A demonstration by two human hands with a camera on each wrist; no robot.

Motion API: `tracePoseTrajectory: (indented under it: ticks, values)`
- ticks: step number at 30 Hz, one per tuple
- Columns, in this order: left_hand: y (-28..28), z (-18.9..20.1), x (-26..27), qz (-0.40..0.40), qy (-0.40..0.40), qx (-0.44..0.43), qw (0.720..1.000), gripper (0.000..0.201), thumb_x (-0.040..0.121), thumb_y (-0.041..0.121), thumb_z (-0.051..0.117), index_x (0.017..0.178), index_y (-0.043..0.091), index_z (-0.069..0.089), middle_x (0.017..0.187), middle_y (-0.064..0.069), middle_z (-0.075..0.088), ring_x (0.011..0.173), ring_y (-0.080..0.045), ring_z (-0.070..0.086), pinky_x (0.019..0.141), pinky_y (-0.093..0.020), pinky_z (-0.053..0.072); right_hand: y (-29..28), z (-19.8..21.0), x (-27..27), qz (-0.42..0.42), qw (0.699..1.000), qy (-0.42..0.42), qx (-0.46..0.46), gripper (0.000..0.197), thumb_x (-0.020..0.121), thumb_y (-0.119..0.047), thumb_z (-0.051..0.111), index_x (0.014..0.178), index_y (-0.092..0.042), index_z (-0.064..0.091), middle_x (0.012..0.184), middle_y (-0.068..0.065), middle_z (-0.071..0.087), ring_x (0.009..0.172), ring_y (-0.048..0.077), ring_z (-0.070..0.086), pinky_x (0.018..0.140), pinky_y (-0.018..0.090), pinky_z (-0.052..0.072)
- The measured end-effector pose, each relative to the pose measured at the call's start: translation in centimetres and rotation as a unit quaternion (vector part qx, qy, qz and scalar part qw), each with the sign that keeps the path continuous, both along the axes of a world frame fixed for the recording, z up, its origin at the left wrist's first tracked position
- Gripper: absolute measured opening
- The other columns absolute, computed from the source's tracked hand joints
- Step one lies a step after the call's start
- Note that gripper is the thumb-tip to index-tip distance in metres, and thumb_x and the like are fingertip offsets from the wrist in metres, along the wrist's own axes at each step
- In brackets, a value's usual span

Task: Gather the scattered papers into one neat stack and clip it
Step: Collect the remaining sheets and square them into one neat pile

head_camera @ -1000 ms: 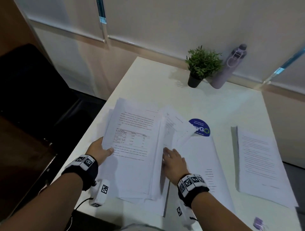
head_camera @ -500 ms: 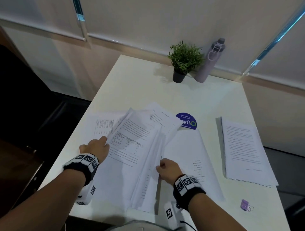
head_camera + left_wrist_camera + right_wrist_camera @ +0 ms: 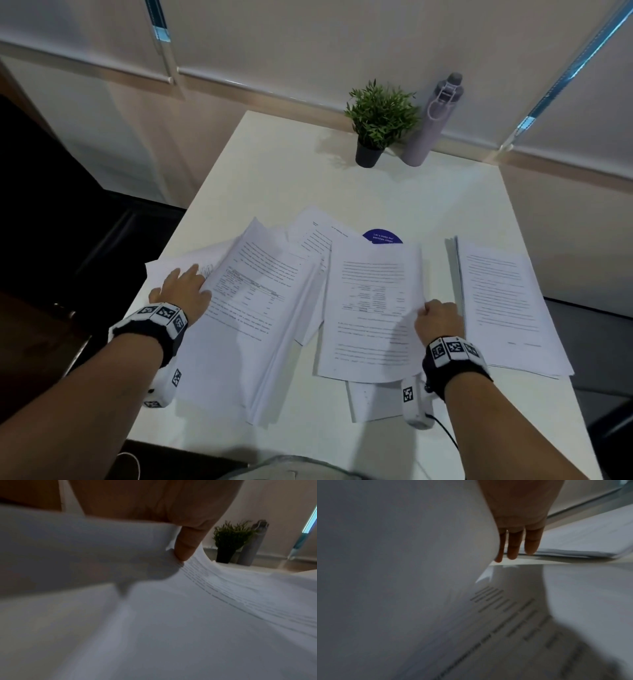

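Note:
Printed white papers lie scattered over the white table [image 3: 342,185]. A thick fanned bundle [image 3: 260,308] sits at the left. My left hand [image 3: 181,291] lies at its left edge, fingers over a lower sheet [image 3: 161,270]. In the left wrist view the thumb [image 3: 185,545] pinches a paper fold [image 3: 106,555]. My right hand [image 3: 436,317] pinches the right edge of a single printed sheet [image 3: 373,308], held over other pages. Its fingers [image 3: 513,545] show beside the curved sheet [image 3: 402,561]. A separate neat stack [image 3: 507,308] lies at the right. No clip is in view.
A small potted plant [image 3: 376,120] and a lilac bottle [image 3: 435,120] stand at the table's far edge. A round blue sticker [image 3: 382,236] peeks out behind the sheets. Dark floor lies beyond the table's left edge.
My right hand has drawn one sheet out of the bundle and carried it to the right. My left hand has stayed at the bundle's left edge.

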State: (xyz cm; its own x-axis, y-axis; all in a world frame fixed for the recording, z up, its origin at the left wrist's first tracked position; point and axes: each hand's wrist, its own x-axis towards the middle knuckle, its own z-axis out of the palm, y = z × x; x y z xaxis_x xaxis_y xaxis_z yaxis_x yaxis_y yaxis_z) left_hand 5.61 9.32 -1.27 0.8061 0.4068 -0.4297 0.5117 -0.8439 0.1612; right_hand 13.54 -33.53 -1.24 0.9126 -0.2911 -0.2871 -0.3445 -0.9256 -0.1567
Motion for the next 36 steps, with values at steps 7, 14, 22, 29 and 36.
tracePoseTrajectory:
  ticks: [7,14,22,29,36]
  values:
    - [0.0,-1.0,-0.8,-0.026,0.062,0.100,0.993,0.030,0.090,0.021,0.025,0.106,0.025,0.050,0.128,0.006,0.053,0.141,-0.022,0.021,0.112,-0.055,0.012,0.6,-1.3,-1.2,-0.038,0.989,-0.022,0.139,0.023,0.091,-0.006,0.048,0.111,0.001,0.055,0.117,0.024,0.059,0.106,0.037,0.057,0.089,0.037,0.046]
    - [0.5,-1.3,-3.1,0.016,0.019,0.085,0.996,0.031,0.084,0.031,0.041,0.105,0.018,0.060,0.122,-0.008,0.056,0.114,-0.028,0.050,0.108,-0.044,0.031,2.6,4.6,0.6,-0.031,0.946,-0.261,0.191,0.024,0.087,0.002,0.043,0.104,-0.007,0.057,0.110,0.013,0.058,0.085,0.024,0.052,0.073,0.027,0.040]
    - [0.9,-0.6,-3.7,0.021,-0.021,0.000,1.000,0.029,0.085,0.031,0.051,0.101,0.009,0.061,0.105,-0.012,0.064,0.094,-0.029,0.059,0.085,-0.036,0.047,7.5,11.6,3.4,0.096,0.816,-0.530,0.211,0.020,0.087,0.003,0.043,0.095,-0.001,0.060,0.098,0.014,0.062,0.089,0.016,0.054,0.066,0.006,0.032]
    - [0.6,-0.1,-6.0,0.078,-0.055,-0.135,0.986,0.033,0.086,0.017,0.057,0.117,0.013,0.045,0.106,-0.013,0.065,0.089,-0.031,0.062,0.077,-0.035,0.050,11.3,11.2,4.3,-0.007,0.814,-0.424,0.397,0.035,0.091,-0.006,0.044,0.122,-0.022,0.046,0.099,0.002,0.058,0.085,0.017,0.060,0.077,0.024,0.048]
    - [-0.8,-0.9,-7.9,0.108,-0.029,-0.198,0.974,0.063,0.085,0.022,0.063,0.140,0.013,0.035,0.138,-0.009,0.051,0.125,-0.029,0.049,0.103,-0.038,0.041,14.1,1.7,3.4,-0.032,0.926,-0.120,0.357,0.023,0.087,0.001,0.046,0.106,-0.001,0.059,0.101,0.018,0.065,0.095,0.031,0.060,0.075,0.025,0.037]
